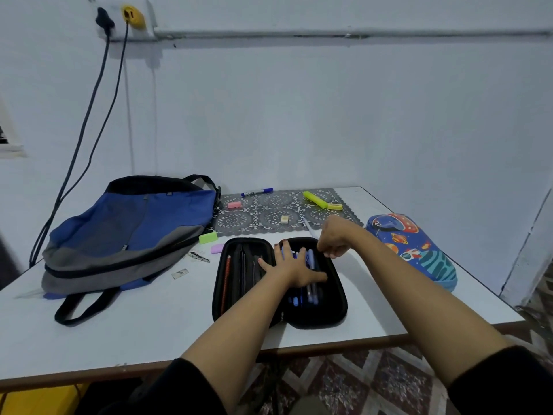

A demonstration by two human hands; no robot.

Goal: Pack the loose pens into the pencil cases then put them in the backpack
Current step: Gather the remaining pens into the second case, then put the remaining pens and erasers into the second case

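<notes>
A black pencil case (332, 314) lies open near the table's front edge. Its left half (230, 283) holds a red pencil and dark pens. In its right half lie several blue pens (311, 293). My left hand (294, 266) presses flat on them with fingers spread. My right hand (332, 241) hovers curled over the case's far right corner and seems to grip a pale pen (308, 226) that juts out behind it. A blue and grey backpack (128, 235) lies flat at the left. A blue space-print pencil case (419, 253) lies shut at the right.
On a grey lace mat (275, 205) at the back lie a blue marker (257, 192), a yellow highlighter (314, 199), a pink eraser (234, 205) and a white eraser (284, 219). Green (208, 237) and purple (217, 248) erasers sit by the backpack. Cables hang down the wall at the left.
</notes>
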